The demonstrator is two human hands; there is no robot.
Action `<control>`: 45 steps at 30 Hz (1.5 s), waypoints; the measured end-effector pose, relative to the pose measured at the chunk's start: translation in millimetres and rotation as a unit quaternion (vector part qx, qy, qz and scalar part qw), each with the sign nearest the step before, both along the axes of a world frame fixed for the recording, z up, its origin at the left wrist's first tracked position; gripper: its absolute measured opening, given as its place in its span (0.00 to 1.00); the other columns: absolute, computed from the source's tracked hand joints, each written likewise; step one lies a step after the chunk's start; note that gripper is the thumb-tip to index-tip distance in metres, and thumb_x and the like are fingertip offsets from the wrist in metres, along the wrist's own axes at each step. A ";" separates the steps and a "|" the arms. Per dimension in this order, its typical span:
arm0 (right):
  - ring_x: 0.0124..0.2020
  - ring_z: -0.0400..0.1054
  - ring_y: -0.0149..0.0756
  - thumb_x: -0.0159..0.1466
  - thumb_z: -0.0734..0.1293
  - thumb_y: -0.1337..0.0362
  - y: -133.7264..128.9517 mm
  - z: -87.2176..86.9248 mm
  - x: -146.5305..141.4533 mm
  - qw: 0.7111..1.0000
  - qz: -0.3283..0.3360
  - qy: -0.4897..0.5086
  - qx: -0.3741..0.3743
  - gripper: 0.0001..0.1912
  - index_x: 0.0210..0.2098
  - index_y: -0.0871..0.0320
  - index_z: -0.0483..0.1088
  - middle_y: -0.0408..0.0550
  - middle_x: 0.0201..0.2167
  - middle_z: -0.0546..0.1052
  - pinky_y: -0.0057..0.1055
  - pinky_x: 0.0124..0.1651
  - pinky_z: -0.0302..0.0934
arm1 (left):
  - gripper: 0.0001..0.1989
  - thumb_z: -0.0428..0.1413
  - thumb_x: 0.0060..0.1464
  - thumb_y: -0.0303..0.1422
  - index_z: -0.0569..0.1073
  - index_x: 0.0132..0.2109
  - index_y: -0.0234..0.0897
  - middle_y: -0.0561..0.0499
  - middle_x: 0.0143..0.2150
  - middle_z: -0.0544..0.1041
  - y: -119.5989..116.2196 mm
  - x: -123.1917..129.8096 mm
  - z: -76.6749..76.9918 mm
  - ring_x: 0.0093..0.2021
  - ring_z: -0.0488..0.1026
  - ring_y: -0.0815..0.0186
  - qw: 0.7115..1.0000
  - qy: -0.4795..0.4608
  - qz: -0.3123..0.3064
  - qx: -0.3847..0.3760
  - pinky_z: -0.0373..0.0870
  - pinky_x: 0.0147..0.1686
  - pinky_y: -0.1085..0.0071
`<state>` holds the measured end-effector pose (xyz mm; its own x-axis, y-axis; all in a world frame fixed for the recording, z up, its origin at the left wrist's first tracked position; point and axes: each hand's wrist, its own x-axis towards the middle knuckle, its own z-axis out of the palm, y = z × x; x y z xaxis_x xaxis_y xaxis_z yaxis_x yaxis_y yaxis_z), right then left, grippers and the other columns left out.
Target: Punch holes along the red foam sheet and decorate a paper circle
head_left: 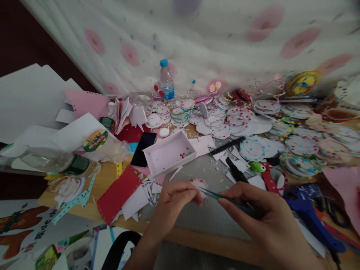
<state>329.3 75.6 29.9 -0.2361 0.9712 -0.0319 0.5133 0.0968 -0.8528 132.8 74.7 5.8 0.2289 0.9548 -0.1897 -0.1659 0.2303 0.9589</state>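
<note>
Tweezers (239, 205), right of centre: look like metal, smooth, slight sheen. Small disc (199, 183) at the tips: matt paper or card, dotted. Open box (174, 165), mid-frame: matt white card, smooth walls. Phone (143, 149) beside it: glossy black glass-like face. Bottle (167, 79), upper centre: clear shiny plastic; the one at left, bottle on its side (47, 159), same. Table edge (197, 240), bottom: wood, light grain tone, low gloss. Grey work surface (213, 223): dull; can't tell material. Backdrop (197, 41), top: soft matt cloth, folded. Glue gun (312, 221), lower right: smooth blue plastic. Red sheet (119, 195), lower left: matt, paper or felt unclear.
</note>
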 end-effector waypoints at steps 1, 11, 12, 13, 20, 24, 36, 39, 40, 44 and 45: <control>0.21 0.65 0.30 0.62 0.65 0.57 0.3 -0.6 -0.1 1.000 0.004 0.001 0.001 0.10 0.29 0.54 0.75 0.41 0.21 0.75 0.23 0.21 0.57 | 0.13 0.52 0.57 0.28 0.77 0.27 0.34 0.50 0.27 0.76 0.2 0.2 0.1 0.33 0.72 0.66 1.000 0.004 -0.005 0.001 0.67 0.38 0.72; 0.19 0.64 0.28 0.61 0.66 0.58 -1.2 3.0 1.9 0.999 -0.023 0.025 0.020 0.10 0.27 0.53 0.75 0.40 0.20 0.75 0.23 0.20 0.56 | 0.13 0.52 0.58 0.30 0.76 0.28 0.33 0.50 0.27 0.74 3.9 2.1 3.6 0.33 0.72 0.66 0.999 0.033 -0.028 0.001 0.66 0.38 0.72; 0.19 0.64 0.29 0.61 0.67 0.58 -0.8 2.9 3.1 0.999 -0.027 0.023 0.022 0.09 0.27 0.53 0.75 0.40 0.20 0.76 0.23 0.20 0.56 | 0.13 0.52 0.58 0.30 0.76 0.27 0.33 0.50 0.26 0.74 4.5 1.9 3.8 0.33 0.71 0.66 0.999 0.033 -0.030 0.002 0.66 0.37 0.72; 0.19 0.64 0.29 0.61 0.67 0.58 -0.3 2.6 4.1 0.999 -0.027 0.021 0.024 0.09 0.27 0.53 0.75 0.40 0.20 0.76 0.23 0.20 0.56 | 0.13 0.52 0.58 0.30 0.75 0.27 0.33 0.50 0.26 0.74 5.1 1.7 4.0 0.32 0.71 0.66 0.999 0.033 -0.032 0.003 0.66 0.37 0.72; 0.19 0.61 0.28 0.61 0.66 0.57 0.0 -1.5 4.1 1.000 0.000 0.011 0.011 0.11 0.27 0.55 0.75 0.40 0.18 0.73 0.23 0.19 0.53 | 0.13 0.51 0.59 0.30 0.75 0.27 0.34 0.50 0.26 0.74 5.6 1.0 5.0 0.33 0.71 0.67 0.998 0.040 -0.057 0.010 0.66 0.39 0.72; 0.19 0.62 0.29 0.62 0.65 0.56 -0.7 -0.4 3.9 1.000 0.006 0.020 0.002 0.13 0.27 0.55 0.75 0.41 0.18 0.73 0.24 0.20 0.54 | 0.13 0.51 0.59 0.31 0.75 0.28 0.34 0.51 0.27 0.74 5.1 3.1 6.5 0.33 0.71 0.67 0.996 0.060 -0.064 0.012 0.65 0.39 0.73; 0.20 0.66 0.30 0.57 0.69 0.56 -7.2 -8.1 22.8 0.991 -0.125 0.039 0.009 0.10 0.25 0.54 0.75 0.42 0.21 0.76 0.24 0.20 0.57 | 0.08 0.54 0.58 0.31 0.77 0.36 0.36 0.47 0.36 0.80 48.1 -33.6 -10.1 0.39 0.74 0.61 0.834 0.472 0.117 0.262 0.67 0.44 0.64; 0.21 0.66 0.31 0.55 0.70 0.55 -11.7 -13.7 24.1 0.984 -0.167 0.059 -0.008 0.09 0.25 0.53 0.75 0.42 0.22 0.76 0.24 0.22 0.59 | 0.06 0.55 0.57 0.30 0.78 0.36 0.37 0.47 0.35 0.80 66.1 -51.6 -22.6 0.39 0.75 0.59 0.771 0.553 0.125 0.289 0.68 0.44 0.61; 0.22 0.67 0.31 0.55 0.70 0.55 -12.9 -15.3 24.6 0.982 -0.177 0.065 -0.011 0.09 0.25 0.53 0.75 0.42 0.22 0.76 0.24 0.23 0.59 | 0.06 0.56 0.57 0.30 0.78 0.38 0.37 0.46 0.37 0.81 69.6 -55.5 -25.8 0.40 0.75 0.59 0.763 0.564 0.121 0.292 0.69 0.45 0.61; 0.21 0.66 0.31 0.54 0.71 0.55 -16.2 -20.4 28.0 0.977 -0.204 0.066 -0.015 0.09 0.24 0.54 0.75 0.42 0.22 0.76 0.25 0.22 0.59 | 0.17 0.57 0.57 0.34 0.74 0.53 0.38 0.42 0.55 0.74 70.4 -60.3 -31.5 0.51 0.73 0.56 0.754 0.573 0.096 0.308 0.67 0.52 0.56; 0.21 0.65 0.31 0.53 0.71 0.55 -16.8 -21.4 28.9 0.976 -0.210 0.063 -0.015 0.09 0.24 0.54 0.75 0.42 0.21 0.76 0.25 0.21 0.58 | 0.17 0.57 0.57 0.35 0.74 0.54 0.39 0.41 0.57 0.73 68.2 -59.6 -31.3 0.53 0.72 0.55 0.748 0.580 0.084 0.310 0.65 0.53 0.55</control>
